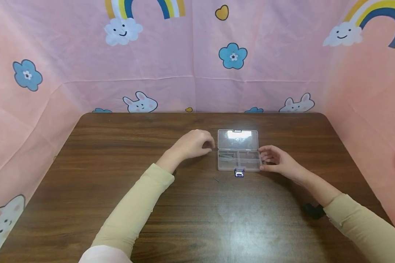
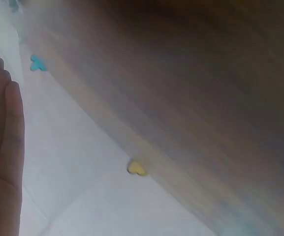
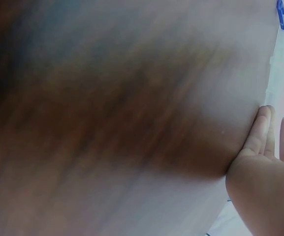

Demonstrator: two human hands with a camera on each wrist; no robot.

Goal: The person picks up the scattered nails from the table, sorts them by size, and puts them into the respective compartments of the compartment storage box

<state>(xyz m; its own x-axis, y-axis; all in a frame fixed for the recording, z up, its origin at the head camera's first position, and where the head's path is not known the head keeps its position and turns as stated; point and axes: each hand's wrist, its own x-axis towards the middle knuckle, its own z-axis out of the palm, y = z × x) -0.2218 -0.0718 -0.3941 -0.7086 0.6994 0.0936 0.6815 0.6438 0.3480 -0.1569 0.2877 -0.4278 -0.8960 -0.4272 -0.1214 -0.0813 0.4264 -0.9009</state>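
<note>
A clear plastic compartment box (image 1: 250, 165) lies on the table with its lid (image 1: 237, 144) swung back. Several thin metal pins, perhaps nails or screws (image 1: 226, 155), lie in its back left compartment. One similar small pin (image 1: 216, 179) is on the wood in front of the box. At the box's right end, my right hand (image 1: 279, 163) touches the side with fingertips and thumb; the right wrist view shows the fingers nearly straight against it. My left hand (image 1: 195, 143) hovers just left of the box, fingers loosely bent, with nothing visible in it.
A blue latch (image 1: 239, 172) sticks out from the box's front edge. The brown wooden table (image 1: 118, 153) is enclosed by pink printed cloth (image 1: 197, 54) at the back and sides. A dark strap or device (image 1: 314, 210) sits under the right wrist.
</note>
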